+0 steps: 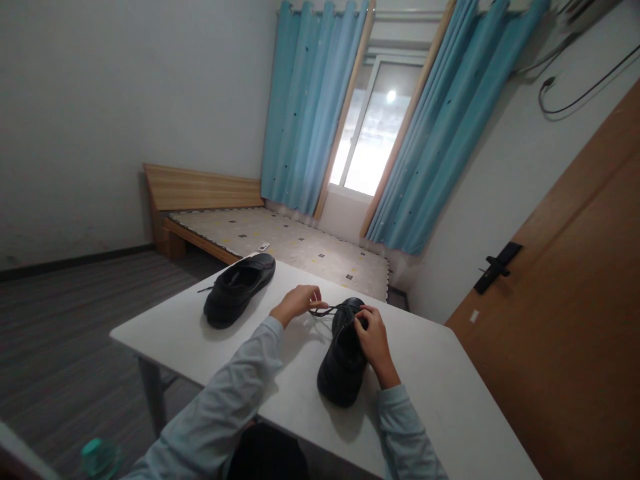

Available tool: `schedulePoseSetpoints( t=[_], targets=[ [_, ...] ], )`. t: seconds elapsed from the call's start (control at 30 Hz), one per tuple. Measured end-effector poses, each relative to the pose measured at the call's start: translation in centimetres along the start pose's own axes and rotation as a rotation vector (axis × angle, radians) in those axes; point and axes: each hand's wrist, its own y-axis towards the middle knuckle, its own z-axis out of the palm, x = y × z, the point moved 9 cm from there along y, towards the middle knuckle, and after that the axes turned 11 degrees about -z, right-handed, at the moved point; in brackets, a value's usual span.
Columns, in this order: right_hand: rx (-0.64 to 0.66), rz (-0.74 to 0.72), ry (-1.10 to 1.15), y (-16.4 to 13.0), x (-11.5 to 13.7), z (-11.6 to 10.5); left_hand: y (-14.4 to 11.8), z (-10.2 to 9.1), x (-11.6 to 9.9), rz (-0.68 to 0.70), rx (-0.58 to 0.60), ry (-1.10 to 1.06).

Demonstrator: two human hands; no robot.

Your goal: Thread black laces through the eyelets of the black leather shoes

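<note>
While the white table (450,373) is carrying everything here, it is standing with its near edge close to the person's body and its left corner jutting out over the grey floor. On it a black shoe (343,363) is sitting just in front of the person, toe pointing toward them, and a second black shoe (239,289) is lying well apart to the left, near the far edge, with a loose lace end trailing off its side.

The right hand (374,341) is resting on the near shoe's tongue area, fingers curled down onto the upper, seemingly pinning it; whether it is also pinching a lace there I cannot tell. The left hand (298,301) is hovering just left of the shoe's opening, fingers pinched together on the black lace (325,311), which is running taut from the fingertips to the eyelets.

As I judge it, the main risk is lying in that taut pull: if the left hand is tugging sideways harder than the right is pressing, the shoe is likely to skid or tip toward the left. The lace end could also be slipping out of the pinch, since only the fingertips are holding it. A green bottle (100,457) is standing on the floor, clear of all this.
</note>
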Motion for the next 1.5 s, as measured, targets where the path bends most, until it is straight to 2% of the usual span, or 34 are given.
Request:
schedulePoseSetpoints(
  t=[0.17, 0.23, 0.3, 0.4, 0.47, 0.6, 0.7, 0.8, 0.87, 0.93, 1.07, 1.17, 1.3, 1.43, 1.5],
  targets=[
    [-0.016, -0.021, -0.029, 0.1, 0.4, -0.5, -0.4, 1.0, 0.9, -0.07, 0.121, 0.1],
    [-0.04, -0.032, -0.045, 0.2, 0.6, -0.8, -0.5, 1.1, 1.2, -0.105, 0.134, 0.155],
    [-0.063, -0.043, -0.052, 0.2, 0.9, -1.1, -0.5, 0.2, 1.5, -0.165, 0.055, 0.184],
    [-0.093, -0.055, -0.052, 0.3, 1.2, -1.5, -0.8, -2.4, 2.2, -0.296, -0.189, 0.181],
    [-0.112, -0.065, -0.058, 0.3, 1.5, -1.8, -1.2, -3.5, 2.3, -0.359, -0.293, 0.18],
    [-0.169, -0.078, -0.063, 0.4, 1.7, -2.9, -1.5, -3.7, 2.2, -0.385, -0.301, 0.197],
    [-0.234, -0.052, -0.028, 0.4, 1.3, -3.9, -1.7, -4.2, 1.8, -0.36, -0.351, 0.197],
    [-0.293, 0.022, 0.06, 0.4, 0.4, -4.8, -1.7, -4.5, -0.2, -0.196, -0.384, 0.117],
    [-0.32, 0.085, 0.126, 0.4, -0.5, -5.2, -1.8, -3.7, -2.7, 0.023, -0.308, -0.04],
    [-0.344, 0.134, 0.206, 0.4, -1.5, -5.4, -2.3, -2.2, -5.5, 0.243, -0.153, -0.227],
    [-0.414, 0.186, 0.471, 0.4, -3.2, -5.4, -3.5, 1.5, -8.4, 0.396, 0.153, -0.376],
    [-0.486, 0.212, 0.696, 0.4, -3.9, -5.5, -3.6, 3.1, -8.3, 0.387, 0.232, -0.417],
    [-0.531, 0.201, 0.923, 0.6, -3.8, -5.9, -3.1, 3.4, -7.3, 0.352, 0.209, -0.427],
    [-0.557, 0.2, 0.994, 0.6, -3.9, -6.8, -2.2, 4.0, -5.9, 0.226, 0.227, -0.464],
    [-0.561, 0.201, 0.996, 0.5, -4.0, -7.1, -1.5, 3.7, -5.1, 0.147, 0.174, -0.495]
  ],
)
